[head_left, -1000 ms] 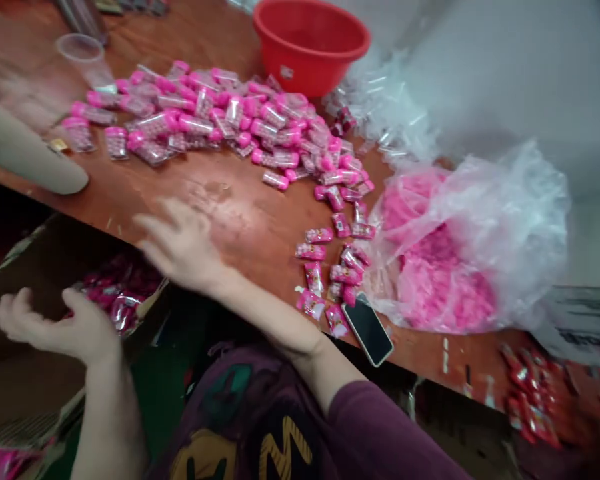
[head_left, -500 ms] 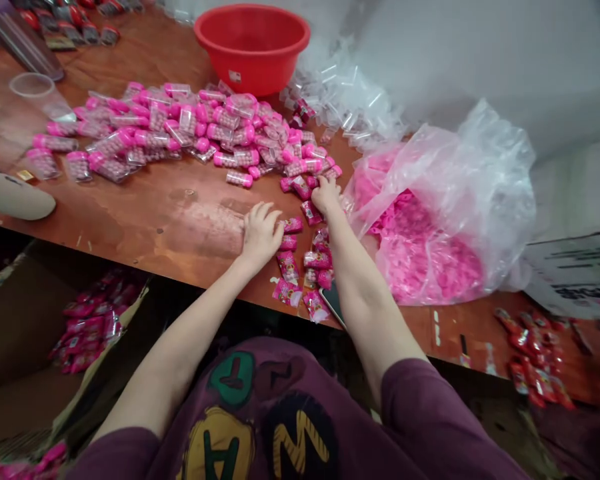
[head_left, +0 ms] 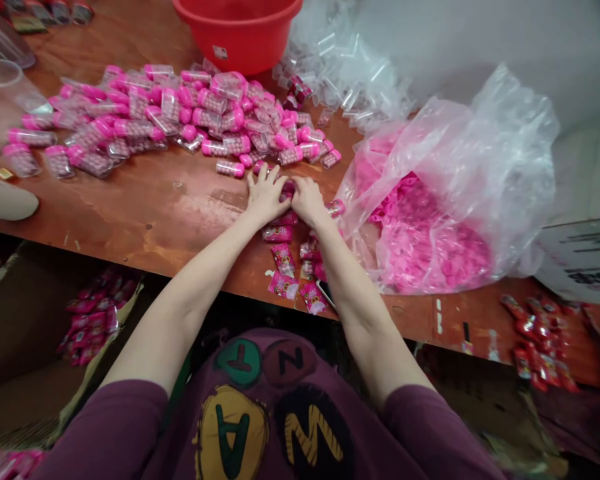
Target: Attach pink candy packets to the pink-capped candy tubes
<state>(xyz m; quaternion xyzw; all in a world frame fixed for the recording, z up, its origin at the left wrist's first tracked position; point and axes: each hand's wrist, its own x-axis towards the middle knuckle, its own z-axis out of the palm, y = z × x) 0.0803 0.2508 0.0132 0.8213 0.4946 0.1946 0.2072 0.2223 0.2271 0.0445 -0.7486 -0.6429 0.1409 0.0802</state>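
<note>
My left hand (head_left: 264, 193) and my right hand (head_left: 307, 199) lie side by side on the wooden table (head_left: 170, 213), fingers curled down over a few small pink packets (head_left: 286, 193) gathered between them. More pink packets (head_left: 284, 261) lie loose just in front of my wrists near the table edge. Beyond my fingers spreads a big heap of pink-capped clear tubes (head_left: 170, 117).
A red basin (head_left: 237, 30) stands at the back. A clear bag of pink pieces (head_left: 430, 227) sits right of my hands, with empty clear tubes (head_left: 340, 73) behind it. A phone (head_left: 326, 291) lies under my right forearm. A cardboard box with pink packets (head_left: 93, 313) sits below left. Red packets (head_left: 535, 347) lie far right.
My hands came up from the box side to the table, then slid together and forward, closing over pink packets at the near edge of the tube heap.
</note>
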